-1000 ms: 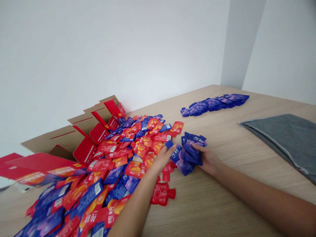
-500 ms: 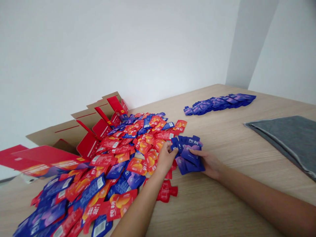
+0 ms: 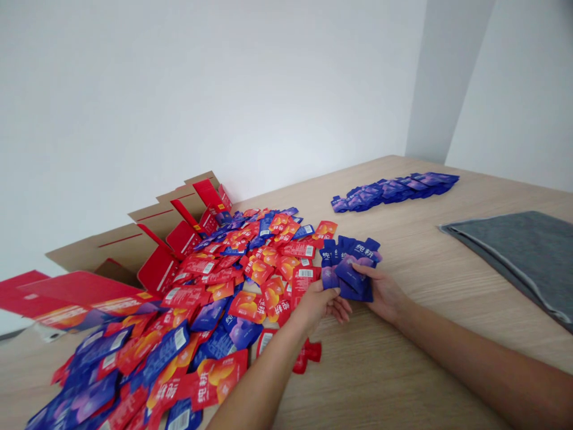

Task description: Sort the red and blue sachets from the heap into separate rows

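Several blue spouted pouches [image 3: 356,278] with purple fruit pictures and white lettering are fanned together above the table. My right hand [image 3: 387,292] grips the fan at its right side, thumb across the front pouch. At the lower left corner, my left hand [image 3: 320,307] pinches the pouches between thumb and fingers, its other fingers curled below. Just left of the hands spreads a loose heap of red pouches [image 3: 248,307] and blue ones, lying at mixed angles. One red pouch [image 3: 302,358] is partly hidden behind my left forearm.
Open red cardboard boxes [image 3: 156,266] with brown insides stand in a row along the wall at left. A row of overlapping blue pouches [image 3: 394,191] lies at the far side of the wooden table [image 3: 403,370]. Folded grey cloth [image 3: 514,257] rests at right.
My left hand has moved from the upper left of the fan down to its lower left corner. The fanned blue pouches have shifted slightly right and up with my right hand.
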Motion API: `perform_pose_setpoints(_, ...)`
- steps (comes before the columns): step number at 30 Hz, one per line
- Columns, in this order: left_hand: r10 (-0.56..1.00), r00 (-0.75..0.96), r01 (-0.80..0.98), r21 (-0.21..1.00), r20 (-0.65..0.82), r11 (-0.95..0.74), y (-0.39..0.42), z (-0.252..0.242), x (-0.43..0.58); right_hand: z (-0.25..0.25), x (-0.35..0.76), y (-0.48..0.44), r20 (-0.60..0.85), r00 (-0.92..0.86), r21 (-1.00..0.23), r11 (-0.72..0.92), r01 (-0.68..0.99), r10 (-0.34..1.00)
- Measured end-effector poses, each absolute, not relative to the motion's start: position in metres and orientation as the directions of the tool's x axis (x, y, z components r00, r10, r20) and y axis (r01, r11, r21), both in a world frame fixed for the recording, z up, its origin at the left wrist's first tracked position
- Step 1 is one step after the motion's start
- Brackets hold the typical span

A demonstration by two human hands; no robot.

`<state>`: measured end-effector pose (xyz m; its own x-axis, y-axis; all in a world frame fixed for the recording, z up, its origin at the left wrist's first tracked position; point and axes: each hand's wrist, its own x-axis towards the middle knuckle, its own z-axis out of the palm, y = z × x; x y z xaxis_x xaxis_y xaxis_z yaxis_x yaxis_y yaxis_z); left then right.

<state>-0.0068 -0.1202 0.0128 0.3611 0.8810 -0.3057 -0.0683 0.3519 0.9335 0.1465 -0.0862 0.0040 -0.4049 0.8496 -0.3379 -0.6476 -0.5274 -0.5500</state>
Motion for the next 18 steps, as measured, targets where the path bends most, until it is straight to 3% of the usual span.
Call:
perform_pose_setpoints(4,0.89,0.294,0.044,0.935,-0.349,0.352,-0.119,0.01,-0.008,0.003,0.145,-0.087,-0.315,-0.431,-0.534,-0.533,-0.656,0.846)
perform_pose_setpoints(8,0.903,0.236,0.332,0.903,-0.358,0.271,-0.113,0.025,-0.011,0.002,0.147,-0.082,-0.343,-0.39,-0.496,-0.518,-0.697,0.854)
perform_pose_setpoints(10,0.936,0.194,0.434,0.881,-0.295,0.187,-0.1,0.036,-0.018,0.001,0.149,-0.077,-0.361,-0.349,-0.483,-0.494,-0.723,0.865)
perform_pose_setpoints(13,0.997,0.04,0.529,0.848,-0.059,0.029,-0.064,0.046,-0.035,-0.001,0.149,-0.07,-0.34,-0.318,-0.478,-0.454,-0.752,0.885)
perform_pose_setpoints(15,0.987,-0.029,0.711,0.697,0.156,-0.089,-0.035,0.044,-0.044,-0.003,0.149,-0.068,-0.322,-0.323,-0.478,-0.447,-0.757,0.89)
perform_pose_setpoints(18,0.974,0.021,0.866,0.482,0.225,-0.13,0.002,0.031,-0.046,-0.004,0.147,-0.068,-0.317,-0.338,-0.484,-0.457,-0.746,0.886)
